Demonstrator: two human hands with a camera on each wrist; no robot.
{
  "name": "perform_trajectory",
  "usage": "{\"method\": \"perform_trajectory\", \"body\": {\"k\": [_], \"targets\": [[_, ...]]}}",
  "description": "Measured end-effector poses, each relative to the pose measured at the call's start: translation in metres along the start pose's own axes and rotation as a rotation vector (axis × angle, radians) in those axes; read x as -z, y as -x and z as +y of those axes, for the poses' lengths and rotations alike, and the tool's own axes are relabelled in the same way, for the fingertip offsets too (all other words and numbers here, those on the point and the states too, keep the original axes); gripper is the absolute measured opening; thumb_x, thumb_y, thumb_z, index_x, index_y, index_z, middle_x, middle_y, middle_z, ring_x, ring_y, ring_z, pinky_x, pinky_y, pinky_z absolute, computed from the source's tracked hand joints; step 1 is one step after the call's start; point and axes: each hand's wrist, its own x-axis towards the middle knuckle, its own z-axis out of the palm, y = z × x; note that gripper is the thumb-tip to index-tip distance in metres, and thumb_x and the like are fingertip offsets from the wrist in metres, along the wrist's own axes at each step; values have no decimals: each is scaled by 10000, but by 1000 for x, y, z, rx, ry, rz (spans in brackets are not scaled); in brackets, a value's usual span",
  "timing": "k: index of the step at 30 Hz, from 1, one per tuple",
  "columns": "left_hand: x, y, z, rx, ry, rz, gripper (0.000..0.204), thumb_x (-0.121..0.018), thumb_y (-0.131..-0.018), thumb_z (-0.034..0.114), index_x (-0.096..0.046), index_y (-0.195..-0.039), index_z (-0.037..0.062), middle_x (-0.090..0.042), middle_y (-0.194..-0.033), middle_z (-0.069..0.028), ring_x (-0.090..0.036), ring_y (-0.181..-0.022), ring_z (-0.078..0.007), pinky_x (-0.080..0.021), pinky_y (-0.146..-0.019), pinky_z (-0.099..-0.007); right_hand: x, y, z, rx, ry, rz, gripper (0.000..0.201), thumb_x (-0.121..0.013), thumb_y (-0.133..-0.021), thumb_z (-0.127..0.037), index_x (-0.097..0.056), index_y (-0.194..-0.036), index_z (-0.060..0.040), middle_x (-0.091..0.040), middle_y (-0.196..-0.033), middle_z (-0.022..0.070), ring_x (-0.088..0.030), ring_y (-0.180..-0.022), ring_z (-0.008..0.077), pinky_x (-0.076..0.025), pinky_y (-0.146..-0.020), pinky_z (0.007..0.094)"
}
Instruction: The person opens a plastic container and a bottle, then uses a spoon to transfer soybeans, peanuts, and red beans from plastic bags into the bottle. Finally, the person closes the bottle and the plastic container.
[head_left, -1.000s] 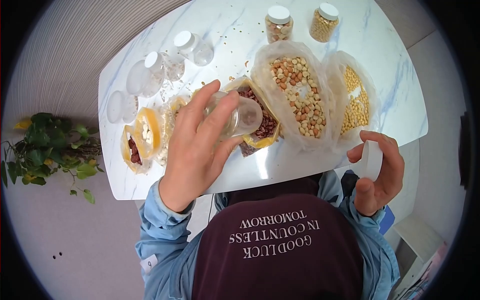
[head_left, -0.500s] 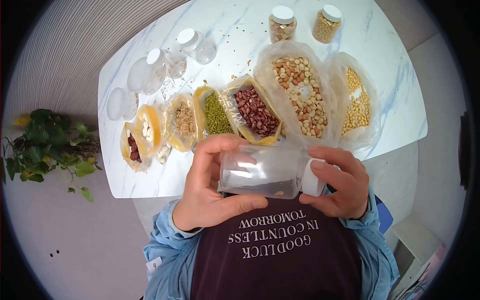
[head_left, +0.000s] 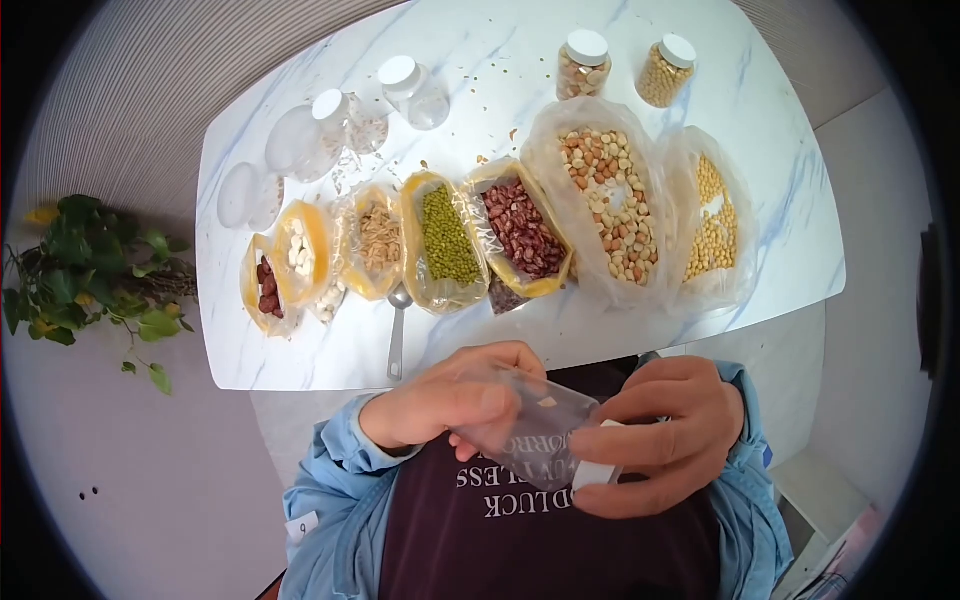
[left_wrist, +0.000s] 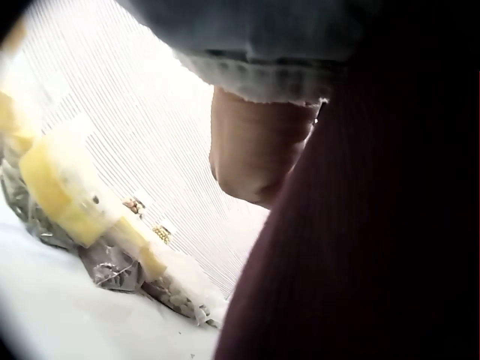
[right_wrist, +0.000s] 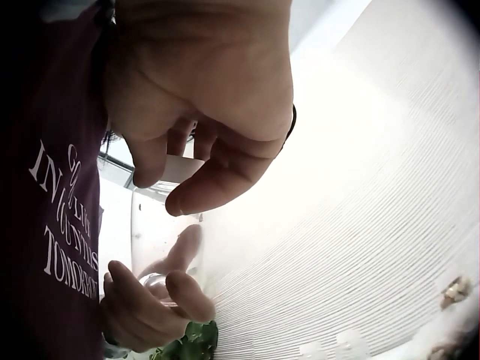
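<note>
In front of the shirt, my left hand (head_left: pixel 455 400) grips the body of a clear jar (head_left: pixel 535 420), which lies tilted and holds only a small pale bit. My right hand (head_left: pixel 665 435) has its fingers curled around the white lid (head_left: pixel 597 455) at the jar's mouth. The right wrist view shows my right hand (right_wrist: pixel 202 97) over the jar (right_wrist: pixel 150 232), with my left hand (right_wrist: pixel 154 300) around its far end. In the left wrist view, part of my left hand (left_wrist: pixel 251 150) shows below the sleeve; its fingers are hidden.
On the marble table (head_left: pixel 500 350) stand open bags of red beans (head_left: pixel 520 230), green beans (head_left: pixel 448 240), peanuts (head_left: pixel 615 225) and soybeans (head_left: pixel 712 225). A spoon (head_left: pixel 397 340) lies near the front edge. Filled jars (head_left: pixel 584 68) stand at the back; clear jars (head_left: pixel 415 95) are at the left.
My left hand has brought the clear jar from above the bags to in front of the shirt, now tilted. My right hand has moved left, bringing the lid to its mouth.
</note>
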Motion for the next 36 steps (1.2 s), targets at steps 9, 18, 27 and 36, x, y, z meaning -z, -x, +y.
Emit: {"method": "perform_trajectory", "body": {"k": [9,18,27,36], "targets": [[-1,14,11,-110,-50,135,694,-671,-720,541,-451,-1048,-30,-575,-773,-43,-514,-624,-76,-381,-534,-179,-11,-14,-6,-39,102,48,285,-640,-711,-135,-679,-965,-257,-637,-1095,2,-528,-607,62,-363,-478,183],[10,22,7,-64,-12,71,531,-595,-846,459,-444,-1090,13,-516,-627,11,-412,-468,-30,-301,-405,-170,-8,-22,-6,13,126,-87,290,-646,-723,-141,-670,-995,-241,-635,-1102,11,-524,-630,50,-384,-516,184],[0,25,-4,-434,-55,261,648,-745,-760,348,-385,-1178,10,-537,-778,-26,-499,-609,-80,-390,-508,-216,-11,-26,-5,-268,104,-9,371,-761,-688,-186,-647,-1039,-154,-651,-1042,91,-557,-524,79,-424,-453,212],[6,19,-3,-994,-1087,404,665,-888,-589,290,-522,-1081,33,-562,-890,-100,-582,-713,-209,-449,-554,-271,-18,-18,-2,-704,-151,24,560,-784,-692,-438,-596,-1006,-14,-606,-617,61,-615,-527,227,-463,-469,298]]}}
